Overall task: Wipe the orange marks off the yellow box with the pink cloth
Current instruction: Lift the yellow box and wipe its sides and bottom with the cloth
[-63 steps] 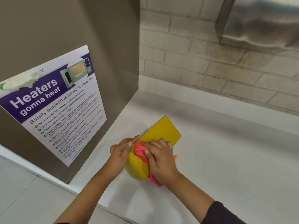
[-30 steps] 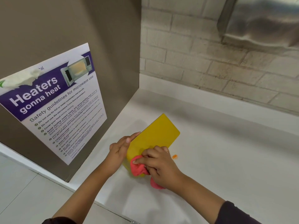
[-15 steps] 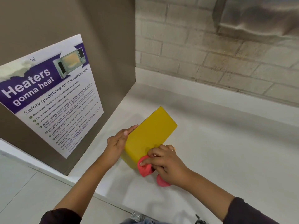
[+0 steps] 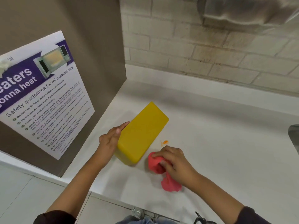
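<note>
The yellow box (image 4: 142, 132) lies flat on the white counter (image 4: 226, 143), long side running from near left to far right. Its visible top shows no orange marks. My left hand (image 4: 111, 139) presses flat against the box's left side, fingers straight. My right hand (image 4: 174, 162) grips the bunched pink cloth (image 4: 161, 172) on the counter, just right of the box's near corner and apart from it. A small orange smear (image 4: 164, 142) sits on the counter between the box and my right hand.
A brown panel (image 4: 90, 46) with a microwave safety poster (image 4: 43, 94) walls the left side. A pale brick wall (image 4: 210, 46) runs along the back, with a metal fixture (image 4: 250, 12) above. A grey object (image 4: 294, 136) shows at the right edge.
My right hand has drawn the pink cloth off the box's near end and down onto the counter to its right. The box now lies lower and flatter; my left hand stays on its side.
</note>
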{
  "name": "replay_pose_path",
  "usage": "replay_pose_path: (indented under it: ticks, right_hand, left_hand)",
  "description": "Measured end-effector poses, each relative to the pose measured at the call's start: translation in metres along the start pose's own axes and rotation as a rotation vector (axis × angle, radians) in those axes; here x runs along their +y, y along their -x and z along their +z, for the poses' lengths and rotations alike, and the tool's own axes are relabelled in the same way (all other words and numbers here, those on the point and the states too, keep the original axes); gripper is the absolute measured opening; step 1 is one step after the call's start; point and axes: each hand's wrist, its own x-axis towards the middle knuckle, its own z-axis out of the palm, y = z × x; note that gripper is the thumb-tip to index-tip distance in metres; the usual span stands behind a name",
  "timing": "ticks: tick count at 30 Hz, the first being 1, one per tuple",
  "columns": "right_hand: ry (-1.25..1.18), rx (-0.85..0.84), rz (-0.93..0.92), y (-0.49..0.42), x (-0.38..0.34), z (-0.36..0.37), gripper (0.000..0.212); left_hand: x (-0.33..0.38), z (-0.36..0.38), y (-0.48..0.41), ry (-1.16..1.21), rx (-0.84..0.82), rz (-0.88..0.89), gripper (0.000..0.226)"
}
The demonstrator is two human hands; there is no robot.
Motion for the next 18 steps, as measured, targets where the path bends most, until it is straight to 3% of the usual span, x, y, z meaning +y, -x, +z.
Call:
replay_pose_path:
  ticks: [3,5,14,18]
  right_hand:
    - [-0.373,-0.039,0.208,-0.005,-0.012,-0.013,0.034]
    - [-0.493,-0.074,0.309,-0.006,-0.018,-0.019,0.035]
    - [-0.569,-0.249,0.428,-0.001,-0.026,-0.038,0.038]
    - [-0.498,-0.155,0.411,-0.002,-0.029,-0.036,0.026]
  left_hand:
    - [-0.003,0.0,0.0,0.004,0.012,0.004,0.04]
    - [-0.004,0.0,-0.001,0.011,0.014,0.005,0.04]
    - [-0.005,0.001,-0.001,0.052,0.009,0.025,0.03]
    - [-0.007,0.0,-0.003,0.054,0.008,0.02,0.031]
